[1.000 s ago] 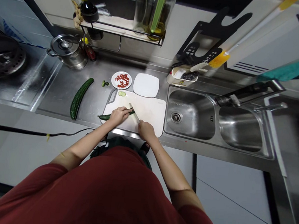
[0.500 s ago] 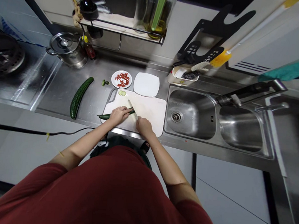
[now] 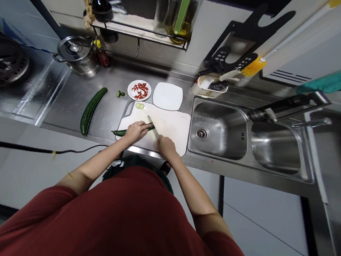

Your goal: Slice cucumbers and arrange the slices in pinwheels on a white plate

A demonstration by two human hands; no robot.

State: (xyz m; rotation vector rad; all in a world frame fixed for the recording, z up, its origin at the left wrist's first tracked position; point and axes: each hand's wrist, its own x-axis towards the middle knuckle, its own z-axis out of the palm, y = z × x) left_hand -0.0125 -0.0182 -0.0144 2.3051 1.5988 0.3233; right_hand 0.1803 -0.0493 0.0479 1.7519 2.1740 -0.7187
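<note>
My left hand is closed over a green cucumber, pressing it against the white cutting board. The cucumber's tapered end sticks out to the left, past the board's edge. In my right hand is the handle of a kitchen knife. Its blade slants up and left, at the cucumber's right end just beyond my left fingers. Whether the edge is in the flesh I cannot tell. A few pale cucumber slices lie at the board's upper left, beside its grey handle.
A whole cucumber lies on the steel counter at left, with green end pieces nearby. Behind the board sit a plate of chopped red bits and a white square plate. A double sink adjoins at right; a lidded pot stands back left.
The knife and my right hand have shifted slightly to the right. My left hand stays on the cucumber, and the slices lie as before.
</note>
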